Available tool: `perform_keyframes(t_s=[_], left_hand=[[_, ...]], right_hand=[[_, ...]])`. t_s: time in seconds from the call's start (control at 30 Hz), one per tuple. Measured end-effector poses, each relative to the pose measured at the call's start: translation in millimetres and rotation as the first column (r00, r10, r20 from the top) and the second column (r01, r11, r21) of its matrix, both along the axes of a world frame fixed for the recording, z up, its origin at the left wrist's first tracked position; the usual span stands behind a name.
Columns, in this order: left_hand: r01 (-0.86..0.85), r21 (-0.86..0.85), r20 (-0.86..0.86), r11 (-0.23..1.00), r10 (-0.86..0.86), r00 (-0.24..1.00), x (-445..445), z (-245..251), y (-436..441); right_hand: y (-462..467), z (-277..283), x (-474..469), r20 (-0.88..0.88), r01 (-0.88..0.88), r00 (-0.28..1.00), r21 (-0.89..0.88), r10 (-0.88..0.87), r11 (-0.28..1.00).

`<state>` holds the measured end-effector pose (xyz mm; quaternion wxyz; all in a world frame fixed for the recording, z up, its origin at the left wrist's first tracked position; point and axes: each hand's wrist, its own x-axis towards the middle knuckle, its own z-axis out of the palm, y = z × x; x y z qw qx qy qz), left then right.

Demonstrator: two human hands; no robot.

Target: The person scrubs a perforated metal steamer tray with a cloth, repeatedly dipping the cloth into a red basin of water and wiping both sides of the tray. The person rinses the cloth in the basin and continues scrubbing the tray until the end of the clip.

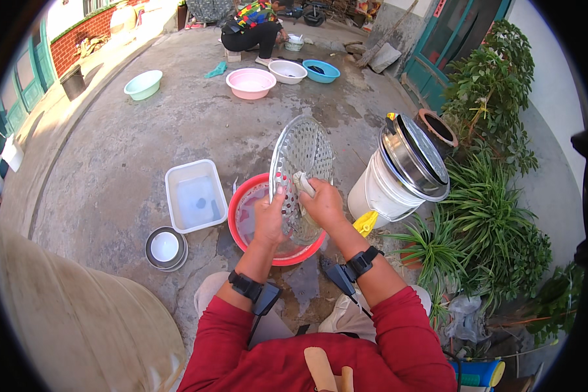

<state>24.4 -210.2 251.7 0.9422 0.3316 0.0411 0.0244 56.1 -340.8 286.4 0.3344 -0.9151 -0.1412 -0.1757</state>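
A round perforated metal steamer plate point(306, 152) is held up on edge over a red plastic basin point(239, 235) of cloudy water. My left hand point(270, 215) grips its near left rim, thumb pointing up along the edge. In my right hand point(322, 205) is a pale, wadded cloth point(303, 185), pressed against the plate's right-hand face. Part of that cloth hangs down along the plate. Just left of the basin stands a white rectangular plastic tub point(172, 188) with some water in it.
Stacked bowls point(164, 246) sit on the concrete at left. Right of the basin, a white bucket point(367, 188) carries steel cookware point(419, 152). Potted plants point(490, 206) line the right wall. Farther off are pink point(251, 90), green and blue basins and a crouching person point(250, 36).
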Motion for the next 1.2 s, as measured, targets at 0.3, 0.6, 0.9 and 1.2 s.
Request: perform_keyframes(t_s=[0.3,0.6,0.9,1.2], left_hand=[[-0.063,0.164,-0.038,0.984,0.07,0.997,19.1,-20.5,-4.7],[-0.046,0.147,-0.018,0.988,0.049,0.999,4.7,1.1,-19.4],[-0.035,-0.096,0.009,0.995,0.036,0.999,19.8,-9.3,13.7],[0.111,-0.153,0.085,0.982,-0.099,0.991,9.4,11.5,2.2]], right_hand=[[-13.0,-23.9,-48.7,-0.412,-0.131,0.862,0.384,0.297,0.914],[-1.6,8.0,-6.4,-0.186,-0.002,0.978,0.44,0.094,0.898],[-6.1,-21.6,-49.3,-0.394,-0.274,0.794,0.449,0.464,0.85],[-18.0,21.7,3.6,-0.16,-0.001,0.984,0.407,0.072,0.913]])
